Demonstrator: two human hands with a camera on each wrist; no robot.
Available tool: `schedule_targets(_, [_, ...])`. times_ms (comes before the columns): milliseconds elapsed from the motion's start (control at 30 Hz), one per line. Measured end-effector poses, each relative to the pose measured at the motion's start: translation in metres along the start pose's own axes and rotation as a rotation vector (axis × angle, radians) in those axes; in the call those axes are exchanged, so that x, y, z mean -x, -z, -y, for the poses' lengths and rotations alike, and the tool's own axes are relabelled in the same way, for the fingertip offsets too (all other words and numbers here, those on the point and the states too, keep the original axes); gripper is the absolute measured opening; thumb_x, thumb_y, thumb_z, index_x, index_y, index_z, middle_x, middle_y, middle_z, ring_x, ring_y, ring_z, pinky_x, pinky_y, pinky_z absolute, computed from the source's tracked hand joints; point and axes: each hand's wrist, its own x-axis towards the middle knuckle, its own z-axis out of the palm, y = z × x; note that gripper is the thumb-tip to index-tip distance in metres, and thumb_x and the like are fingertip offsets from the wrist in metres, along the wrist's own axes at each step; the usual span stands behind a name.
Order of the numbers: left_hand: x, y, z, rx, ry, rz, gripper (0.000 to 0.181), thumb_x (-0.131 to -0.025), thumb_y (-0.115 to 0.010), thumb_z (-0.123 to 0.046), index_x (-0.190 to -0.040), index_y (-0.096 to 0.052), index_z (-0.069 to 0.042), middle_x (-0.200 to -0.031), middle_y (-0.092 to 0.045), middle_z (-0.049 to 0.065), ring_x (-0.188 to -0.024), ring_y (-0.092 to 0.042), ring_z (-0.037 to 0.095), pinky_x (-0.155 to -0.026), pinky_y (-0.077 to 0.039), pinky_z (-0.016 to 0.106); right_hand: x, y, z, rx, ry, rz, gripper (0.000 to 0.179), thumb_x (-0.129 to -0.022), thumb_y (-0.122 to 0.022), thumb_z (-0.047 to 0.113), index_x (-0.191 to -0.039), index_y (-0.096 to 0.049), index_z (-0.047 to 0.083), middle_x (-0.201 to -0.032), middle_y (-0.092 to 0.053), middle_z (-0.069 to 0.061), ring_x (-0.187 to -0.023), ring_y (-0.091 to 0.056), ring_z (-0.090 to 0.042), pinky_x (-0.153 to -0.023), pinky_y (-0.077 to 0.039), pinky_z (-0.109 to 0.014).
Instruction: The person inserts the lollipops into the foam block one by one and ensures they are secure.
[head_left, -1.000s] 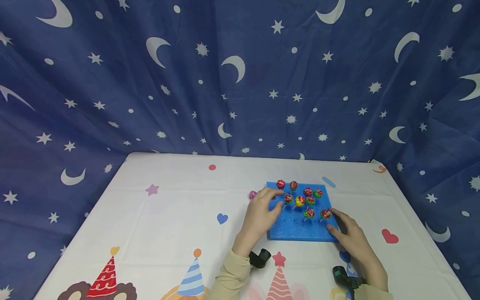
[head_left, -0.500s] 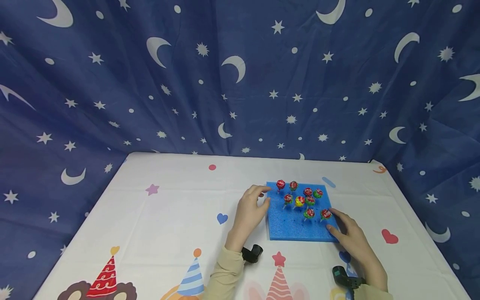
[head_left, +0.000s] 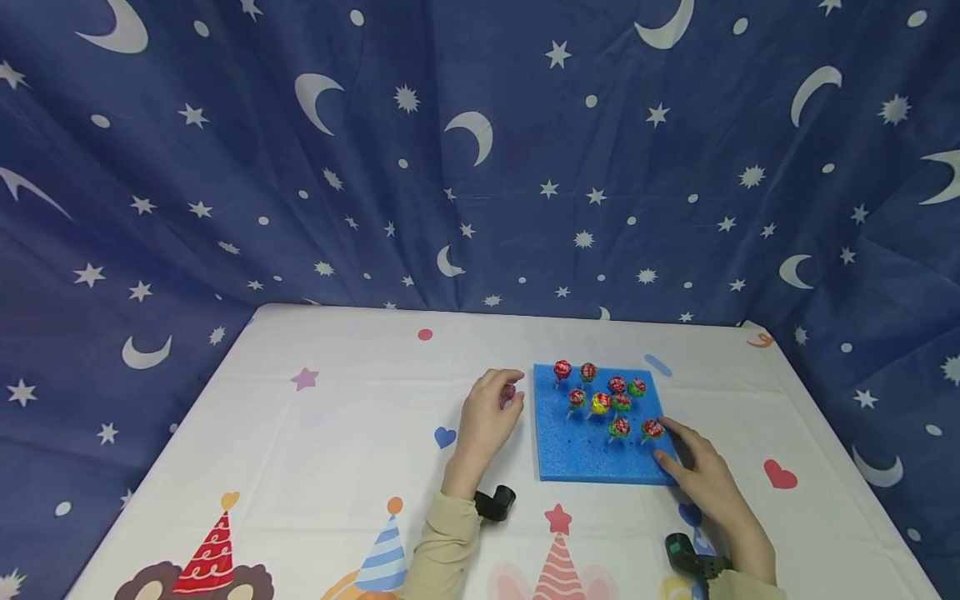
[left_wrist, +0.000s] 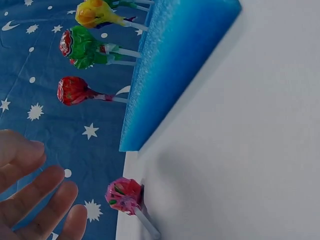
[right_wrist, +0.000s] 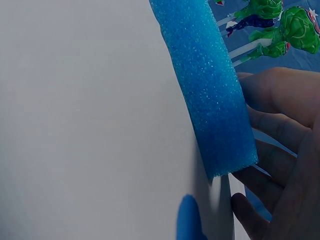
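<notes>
My left hand (head_left: 486, 417) is left of the blue foam board (head_left: 577, 458), thumb and fingers spread around a pink-wrapped lollipop (head_left: 507, 395). In the left wrist view that lollipop lies on the white table, its stick pointing away, and the relaxed fingers (left_wrist: 50, 200) show a gap from it. My right hand (head_left: 708, 475) rests at the board's right edge, thumb over the top and fingers along the side. Several wrapped lollipops stand upright in the board, among them a yellow one (head_left: 600, 403), a red one (left_wrist: 72, 91) and green ones (right_wrist: 300, 30).
The white tablecloth (head_left: 360, 433) carries printed hats, hearts and stars. A dark blue curtain (head_left: 375, 167) with moons and stars hangs behind the table. Each wrist wears a black camera, such as the left one (head_left: 497, 503).
My left hand has moved left, off the foam board and over to the pink lollipop, now seen between its thumb and fingers. The right hand and the board have stayed put.
</notes>
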Motion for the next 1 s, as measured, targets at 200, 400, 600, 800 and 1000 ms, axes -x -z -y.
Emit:
schedule_targets(200, [-0.001, -0.001, 0.004, -0.026, -0.023, -0.039, 0.024, -0.085, -0.069, -0.010, -0.109, -0.069, -0.010, -0.103, -0.068, 0.007, -0.091, -0.060, 0.021, -0.081, -0.053, 0.033, 0.000, 0.000, -0.001, -0.001, -0.004, -0.002, 0.065, -0.094, -0.059, 0.035, -0.147, -0.033, 0.008, -0.150, -0.029, -0.031, -0.137, -0.022, -0.056, -0.102, -0.022, -0.075])
schedule_targets(400, [-0.002, -0.002, 0.007, -0.034, -0.006, -0.043, 0.024, -0.084, -0.069, -0.009, -0.108, -0.069, -0.010, -0.107, -0.068, 0.008, -0.099, -0.062, 0.025, -0.087, -0.052, 0.038, 0.001, 0.000, -0.001, 0.002, -0.003, -0.007, 0.064, -0.094, -0.059, 0.034, -0.147, -0.034, 0.008, -0.150, -0.030, -0.031, -0.137, -0.023, -0.056, -0.102, -0.023, -0.075])
schedule_targets(600, [-0.006, -0.001, 0.012, -0.036, 0.039, -0.022, 0.025, -0.085, -0.068, -0.009, -0.110, -0.069, -0.011, -0.112, -0.068, 0.009, -0.106, -0.062, 0.029, -0.092, -0.051, 0.042, 0.001, 0.000, -0.001, -0.002, -0.010, -0.002, 0.065, -0.094, -0.059, 0.035, -0.147, -0.033, 0.008, -0.150, -0.029, -0.031, -0.137, -0.022, -0.055, -0.103, -0.023, -0.074])
schedule_targets(800, [-0.010, -0.003, 0.019, -0.044, 0.072, 0.008, 0.026, -0.086, -0.067, -0.011, -0.112, -0.068, -0.010, -0.111, -0.067, 0.011, -0.106, -0.062, 0.030, -0.091, -0.051, 0.043, 0.001, 0.000, 0.000, -0.005, -0.013, 0.003, 0.064, -0.094, -0.058, 0.035, -0.148, -0.033, 0.009, -0.151, -0.029, -0.030, -0.138, -0.022, -0.055, -0.103, -0.022, -0.074])
schedule_targets(1000, [-0.010, -0.005, 0.023, -0.063, 0.079, 0.034, 0.026, -0.087, -0.067, -0.013, -0.112, -0.068, -0.009, -0.101, -0.067, 0.012, -0.095, -0.062, 0.027, -0.084, -0.051, 0.042, 0.001, 0.000, -0.001, 0.003, -0.009, -0.004, 0.064, -0.094, -0.058, 0.035, -0.147, -0.033, 0.009, -0.150, -0.029, -0.030, -0.138, -0.022, -0.055, -0.103, -0.021, -0.075])
